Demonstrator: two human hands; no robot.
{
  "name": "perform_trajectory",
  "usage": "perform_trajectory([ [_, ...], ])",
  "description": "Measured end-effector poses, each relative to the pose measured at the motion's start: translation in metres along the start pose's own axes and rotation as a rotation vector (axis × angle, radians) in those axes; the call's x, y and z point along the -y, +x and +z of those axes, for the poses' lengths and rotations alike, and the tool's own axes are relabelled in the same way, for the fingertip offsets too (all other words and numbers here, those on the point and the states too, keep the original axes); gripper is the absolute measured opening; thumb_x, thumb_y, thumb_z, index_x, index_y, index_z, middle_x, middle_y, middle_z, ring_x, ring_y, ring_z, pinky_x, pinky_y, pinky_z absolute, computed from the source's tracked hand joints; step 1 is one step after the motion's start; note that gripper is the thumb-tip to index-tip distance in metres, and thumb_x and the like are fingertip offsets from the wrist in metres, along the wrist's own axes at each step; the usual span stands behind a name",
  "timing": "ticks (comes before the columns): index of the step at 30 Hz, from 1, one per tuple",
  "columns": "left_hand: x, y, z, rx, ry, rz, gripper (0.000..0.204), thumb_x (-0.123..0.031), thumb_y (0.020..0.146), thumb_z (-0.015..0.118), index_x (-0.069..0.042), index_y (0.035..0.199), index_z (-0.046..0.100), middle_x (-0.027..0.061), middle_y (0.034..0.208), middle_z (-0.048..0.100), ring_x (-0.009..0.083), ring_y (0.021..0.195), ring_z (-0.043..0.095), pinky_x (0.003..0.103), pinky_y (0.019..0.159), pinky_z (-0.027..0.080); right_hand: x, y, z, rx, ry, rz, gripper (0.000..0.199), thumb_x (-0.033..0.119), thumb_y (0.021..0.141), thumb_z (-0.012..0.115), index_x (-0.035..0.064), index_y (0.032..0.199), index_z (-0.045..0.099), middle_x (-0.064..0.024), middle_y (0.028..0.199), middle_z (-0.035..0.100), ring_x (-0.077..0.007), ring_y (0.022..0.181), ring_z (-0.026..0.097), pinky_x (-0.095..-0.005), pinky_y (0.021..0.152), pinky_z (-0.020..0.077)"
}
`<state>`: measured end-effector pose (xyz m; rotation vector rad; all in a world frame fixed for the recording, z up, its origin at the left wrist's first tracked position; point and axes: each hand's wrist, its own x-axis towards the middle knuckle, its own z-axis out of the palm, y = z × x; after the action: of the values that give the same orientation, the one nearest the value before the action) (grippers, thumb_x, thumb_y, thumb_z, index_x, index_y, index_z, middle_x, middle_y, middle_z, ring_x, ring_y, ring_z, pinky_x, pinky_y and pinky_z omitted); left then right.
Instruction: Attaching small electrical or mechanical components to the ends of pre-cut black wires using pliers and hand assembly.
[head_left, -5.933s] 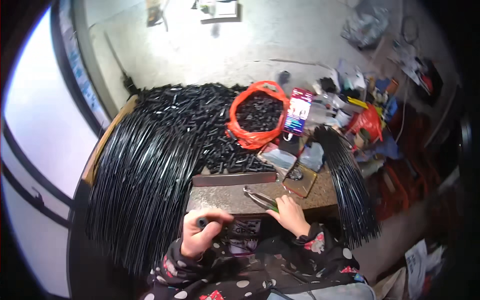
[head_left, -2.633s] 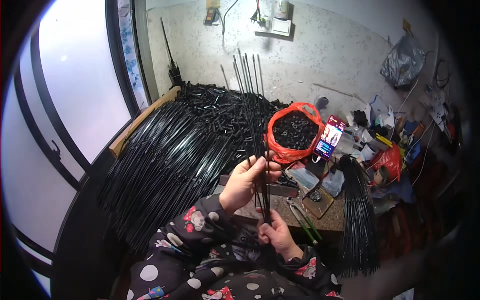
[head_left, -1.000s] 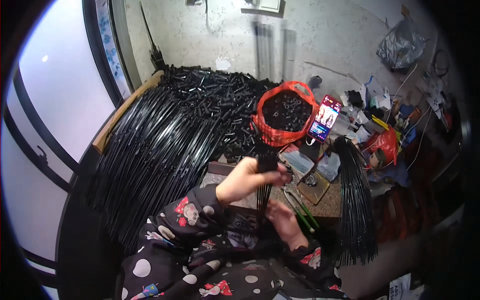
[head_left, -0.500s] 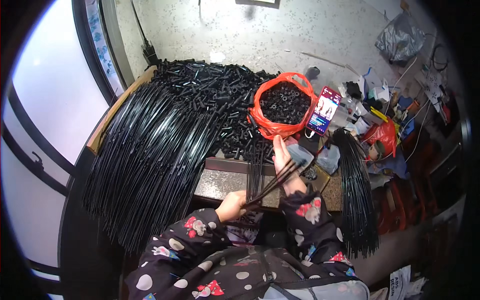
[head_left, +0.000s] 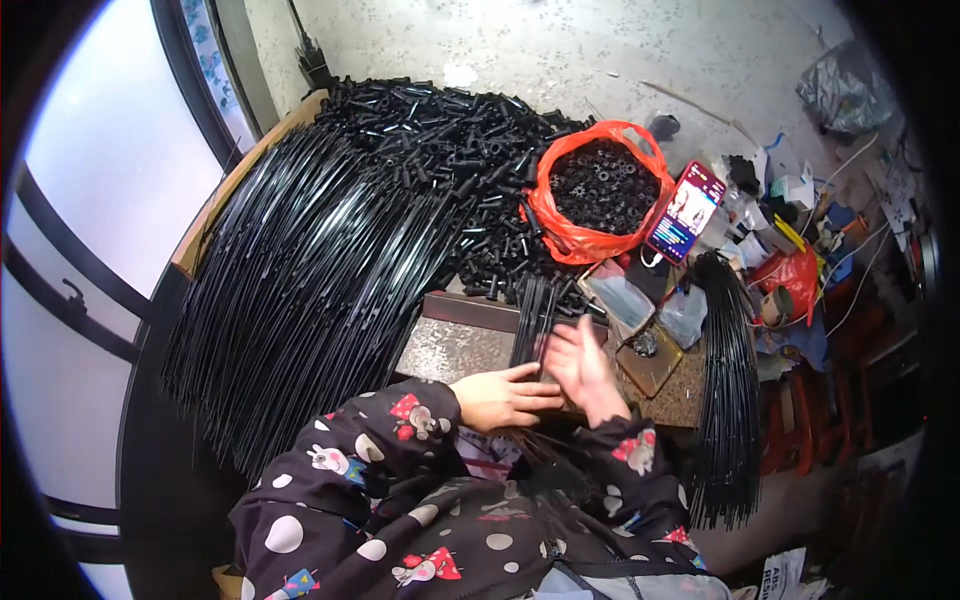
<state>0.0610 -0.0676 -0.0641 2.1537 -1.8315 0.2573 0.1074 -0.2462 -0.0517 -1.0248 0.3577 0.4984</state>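
A small bundle of thin black rods (head_left: 533,318) runs from the table edge down between my hands. My left hand (head_left: 505,398) lies across the lower part of the bundle, its fingers stretched out flat to the right. Beside the bundle on the right, my right hand (head_left: 583,372) is open, palm turned toward the rods and fingers apart. Where the rods pass below my left hand they are blurred and partly hidden.
Many long black rods (head_left: 300,270) hang over the left table edge, behind them a heap of short black tubes (head_left: 430,140). A red plastic bag (head_left: 580,248) holds small black parts. A phone (head_left: 686,212), a clear box (head_left: 622,295) and another rod bundle (head_left: 722,390) stand right.
The rods that slanted across to my right hand have swung down out of it. My left hand has shifted right and its fingers have straightened; my right hand has lowered. The view has shifted.
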Motion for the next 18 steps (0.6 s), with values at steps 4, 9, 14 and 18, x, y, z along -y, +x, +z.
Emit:
perform_trajectory([
  [4, -0.001, -0.007, -0.007, 0.076, 0.046, 0.056, 0.031, -0.021, 0.073, 0.052, -0.006, 0.101, 0.058, 0.0116, 0.133, 0.04, 0.0263, 0.125, 0.035, 0.047, 0.105, 0.02, -0.011, 0.028, 0.024, 0.431, 0.022, 0.168, 0.059, 0.054, 0.089, 0.035, 0.0004, 0.113, 0.044, -0.0198, 0.111, 0.055, -0.0331, 0.098, 0.057, -0.043, 0.083, 0.0471],
  [9, 0.001, -0.009, -0.011, 0.021, -0.085, -0.136, 0.042, -0.019, 0.073, 0.05, -0.009, 0.113, 0.053, 0.0088, 0.133, 0.041, 0.0225, 0.125, 0.036, 0.047, 0.104, 0.021, 0.012, 0.006, 0.041, 0.211, -0.396, -0.537, 0.062, 0.043, 0.092, 0.038, 0.004, 0.138, 0.022, -0.0132, 0.141, 0.025, -0.0229, 0.129, 0.027, -0.0394, 0.103, 0.0253],
  [14, 0.007, -0.005, -0.005, 0.011, -0.166, -0.046, 0.037, -0.023, 0.069, 0.055, -0.008, 0.102, 0.06, 0.0118, 0.131, 0.043, 0.0266, 0.123, 0.038, 0.043, 0.104, 0.025, -0.023, 0.01, 0.018, -0.071, -0.412, -0.222, 0.039, 0.036, 0.091, 0.048, 0.0005, 0.105, 0.054, -0.0087, 0.095, 0.06, -0.0137, 0.08, 0.058, -0.026, 0.069, 0.0484],
  [18, 0.011, -0.008, 0.003, -0.147, -0.436, -0.131, 0.046, -0.019, 0.068, 0.062, -0.007, 0.111, 0.054, 0.0134, 0.123, 0.049, 0.0259, 0.118, 0.043, 0.042, 0.102, 0.028, -0.005, -0.014, 0.036, 0.074, -0.696, -0.633, 0.049, 0.04, 0.091, 0.045, -0.0031, 0.112, 0.052, -0.0137, 0.1, 0.06, -0.0215, 0.091, 0.057, -0.0323, 0.083, 0.0445],
])
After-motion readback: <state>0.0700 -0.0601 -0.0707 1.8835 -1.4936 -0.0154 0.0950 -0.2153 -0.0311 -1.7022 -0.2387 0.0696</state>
